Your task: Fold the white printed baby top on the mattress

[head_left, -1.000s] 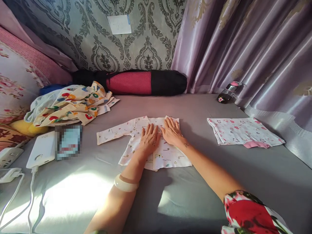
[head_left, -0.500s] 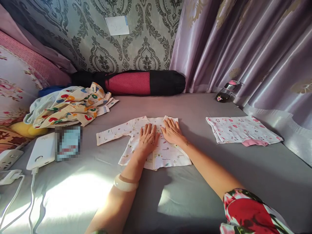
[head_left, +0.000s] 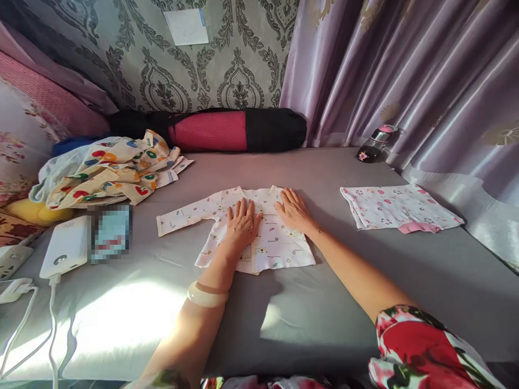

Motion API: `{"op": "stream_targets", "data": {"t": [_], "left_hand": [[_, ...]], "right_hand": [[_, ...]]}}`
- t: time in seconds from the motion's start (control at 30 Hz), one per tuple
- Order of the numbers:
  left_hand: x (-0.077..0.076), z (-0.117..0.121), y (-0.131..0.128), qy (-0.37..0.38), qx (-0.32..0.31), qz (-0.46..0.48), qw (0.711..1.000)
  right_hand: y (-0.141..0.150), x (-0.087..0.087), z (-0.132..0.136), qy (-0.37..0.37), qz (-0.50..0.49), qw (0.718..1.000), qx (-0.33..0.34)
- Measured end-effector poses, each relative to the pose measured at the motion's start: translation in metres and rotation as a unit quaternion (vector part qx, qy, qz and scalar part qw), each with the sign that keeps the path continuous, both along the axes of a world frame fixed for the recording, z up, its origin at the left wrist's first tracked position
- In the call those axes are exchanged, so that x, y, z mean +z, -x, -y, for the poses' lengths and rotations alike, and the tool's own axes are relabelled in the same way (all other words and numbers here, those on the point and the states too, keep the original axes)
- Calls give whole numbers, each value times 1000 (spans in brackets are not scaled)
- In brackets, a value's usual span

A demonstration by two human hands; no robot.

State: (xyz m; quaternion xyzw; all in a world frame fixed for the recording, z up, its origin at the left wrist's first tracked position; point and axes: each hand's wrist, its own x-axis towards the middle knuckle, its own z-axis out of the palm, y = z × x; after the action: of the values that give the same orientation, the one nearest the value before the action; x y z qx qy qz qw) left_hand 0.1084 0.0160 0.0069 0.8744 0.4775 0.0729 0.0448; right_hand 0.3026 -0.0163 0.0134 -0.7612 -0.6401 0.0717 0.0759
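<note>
A small white baby shirt (head_left: 279, 251) with tiny printed motifs lies spread on the grey sheet. Its left sleeve (head_left: 186, 215) stretches out to the side; the other sleeve does not show as stretched out. My left hand (head_left: 242, 224) rests flat on the middle of the shirt, fingers extended, with a pale bangle (head_left: 207, 296) on the forearm. On the shirt's right shoulder, my right hand (head_left: 295, 210) lies flat with its fingers stretched toward the far edge. Neither hand grips the cloth.
Right of the shirt lies a folded printed garment (head_left: 397, 206), with a dark bottle (head_left: 377, 143) behind it. A heap of patterned clothes (head_left: 109, 170), a white power bank (head_left: 67, 248) and cables are at left. A black and red roll (head_left: 211, 129) lines the wall.
My right hand has slid a little right, toward the shirt's outer shoulder edge. My left hand stays nearly in place on the shirt. The camera view has shifted slightly.
</note>
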Motion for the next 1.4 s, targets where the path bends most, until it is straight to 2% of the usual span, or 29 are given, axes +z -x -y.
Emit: {"op": "stream_targets", "data": {"t": [0.13, 0.23, 0.33, 0.47, 0.67, 0.93, 1.17, 1.3, 1.4], "left_hand": [[9, 8, 2, 19, -8, -12, 1000], [17, 27, 10, 17, -50, -29, 998], [21, 50, 22, 18, -98, -33, 994], [16, 67, 36, 28, -115, -23, 993], [11, 69, 43, 28, -128, -16, 991], [17, 77, 41, 35, -112, -25, 993], [13, 91, 40, 13, -102, -27, 994], [17, 96, 43, 9, -106, -2, 994], [29, 91, 45, 32, -108, 41, 993]], "right_hand": [[9, 15, 24, 2, -12, 999, 38], [31, 21, 52, -10, 0, 993, 114], [55, 18, 73, -7, 0, 986, 164], [68, 8, 81, -11, -7, 985, 170], [59, 5, 83, -6, -4, 988, 157], [21, 4, 98, 15, 24, 993, 118], [6, 3, 113, 8, 47, 989, 138], [6, 10, 130, -12, 51, 985, 162], [9, 27, 141, -24, 46, 979, 195]]}}
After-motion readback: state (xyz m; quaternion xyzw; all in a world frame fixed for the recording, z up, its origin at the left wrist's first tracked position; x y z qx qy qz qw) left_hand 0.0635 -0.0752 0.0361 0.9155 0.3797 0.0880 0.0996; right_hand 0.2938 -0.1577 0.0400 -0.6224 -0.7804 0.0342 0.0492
